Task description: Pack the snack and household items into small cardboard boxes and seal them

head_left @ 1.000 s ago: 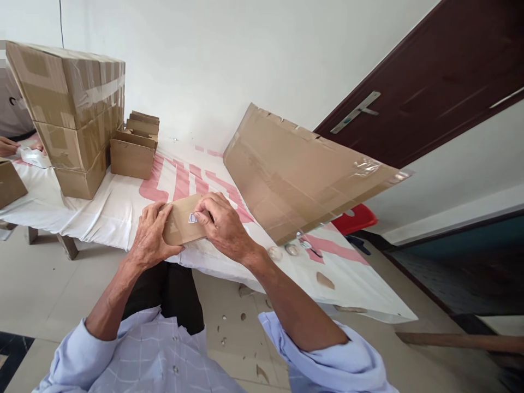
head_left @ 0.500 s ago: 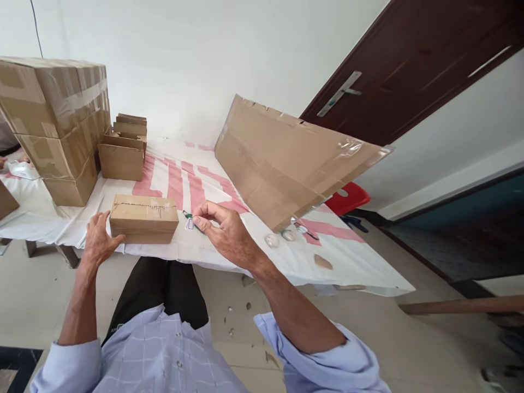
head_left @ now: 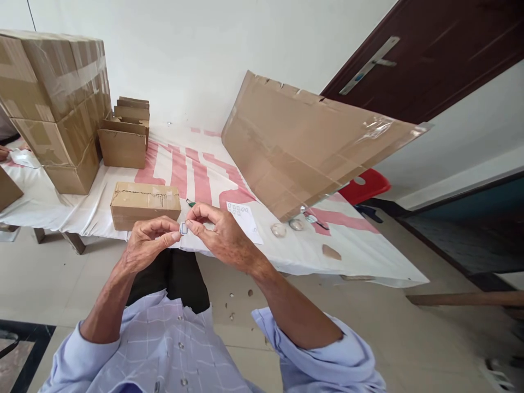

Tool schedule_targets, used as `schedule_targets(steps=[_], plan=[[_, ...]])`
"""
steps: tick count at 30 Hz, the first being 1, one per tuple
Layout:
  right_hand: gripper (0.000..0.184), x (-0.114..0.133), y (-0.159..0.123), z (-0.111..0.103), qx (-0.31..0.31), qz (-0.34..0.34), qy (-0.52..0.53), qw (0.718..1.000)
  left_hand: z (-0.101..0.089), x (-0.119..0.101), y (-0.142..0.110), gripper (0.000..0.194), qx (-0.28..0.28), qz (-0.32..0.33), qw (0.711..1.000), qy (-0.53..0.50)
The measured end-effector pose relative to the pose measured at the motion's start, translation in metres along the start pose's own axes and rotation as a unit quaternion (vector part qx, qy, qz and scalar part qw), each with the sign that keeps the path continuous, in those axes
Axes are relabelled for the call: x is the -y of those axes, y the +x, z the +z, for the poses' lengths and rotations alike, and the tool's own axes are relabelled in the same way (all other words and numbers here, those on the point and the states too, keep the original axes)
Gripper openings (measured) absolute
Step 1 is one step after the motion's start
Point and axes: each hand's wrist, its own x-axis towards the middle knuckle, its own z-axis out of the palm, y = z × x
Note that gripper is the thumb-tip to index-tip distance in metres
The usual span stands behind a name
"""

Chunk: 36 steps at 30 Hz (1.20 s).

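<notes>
A small white label (head_left: 184,228) with a dark printed outline is pinched between my hands over the table's front edge. My left hand (head_left: 151,243) has its thumb and finger closed at the label's left side. On the other side, the thumb and forefinger of my right hand (head_left: 223,234) grip it. Just behind my left hand, a taped cardboard box (head_left: 143,204) rests on the table. Partly covered by my right hand lies a white sheet (head_left: 246,222) with several similar outlines. A small green object (head_left: 190,202) shows behind my right fingers; its kind is unclear.
Taped cartons (head_left: 61,98) stand stacked at the left, with open boxes (head_left: 123,143) beside them. A large cardboard panel (head_left: 303,147) leans at the right. Clear tape rolls (head_left: 279,230) and a cardboard scrap (head_left: 331,251) lie near it. A co-worker's hand (head_left: 5,153) shows far left.
The box went from between my hands to the table. My left hand then left its side and moved right to the label. My right hand stayed closed on the label.
</notes>
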Motion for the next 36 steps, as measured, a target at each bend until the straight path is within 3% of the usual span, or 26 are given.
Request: schedule_targets(steps=[9,14,18,29,36], plan=[[0.013,-0.015,-0.001,0.002,-0.006,-0.016,-0.010,1.000,0.005,0.002,0.000,0.030,0.012,-0.007,1.000,-0.015],[0.006,-0.023,-0.010,0.005,-0.121,-0.161,-0.101,0.974,0.008,0.003,-0.002,0.035,-0.020,-0.030,0.999,-0.030],[0.009,-0.026,-0.019,0.010,-0.099,-0.250,-0.169,0.948,0.012,0.003,-0.005,0.036,-0.029,-0.055,0.997,-0.051],[0.017,-0.033,-0.023,0.011,-0.118,-0.284,-0.174,0.936,0.014,0.003,-0.004,0.035,0.012,-0.052,0.997,-0.053],[0.015,-0.034,-0.025,0.015,-0.153,-0.319,-0.179,0.918,0.017,0.003,-0.004,0.036,0.003,-0.049,0.997,-0.066]])
